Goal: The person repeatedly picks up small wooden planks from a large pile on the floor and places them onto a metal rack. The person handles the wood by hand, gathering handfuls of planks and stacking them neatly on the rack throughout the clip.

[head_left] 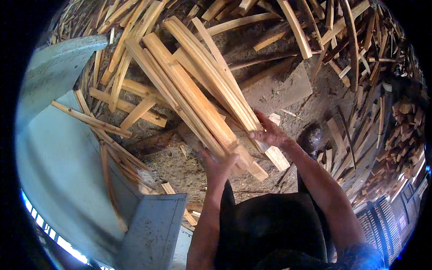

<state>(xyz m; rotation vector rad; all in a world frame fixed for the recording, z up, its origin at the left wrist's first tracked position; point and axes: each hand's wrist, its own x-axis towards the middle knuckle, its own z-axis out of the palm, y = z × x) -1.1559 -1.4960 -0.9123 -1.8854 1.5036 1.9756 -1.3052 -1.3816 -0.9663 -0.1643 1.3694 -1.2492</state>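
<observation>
A bundle of long pale wooden strips (191,92) slants from the upper left down toward me. At its near end my left hand (218,164) is closed around the left side of the strips, thumb lying across the top. My right hand (270,132) grips the bundle's right edge, where several thinner strips (234,101) lie together; its thumb rests on top and its fingers pass behind. The strip ends stick out past both hands toward my lap. What lies under the bundle between my hands is hidden.
Loose wooden strips (288,27) cover the ground ahead, with more at the right. A flat board (288,90) lies beyond my right hand. Pale metal panels (76,148) curve along the left. Short cut pieces (396,144) are heaped at the far right.
</observation>
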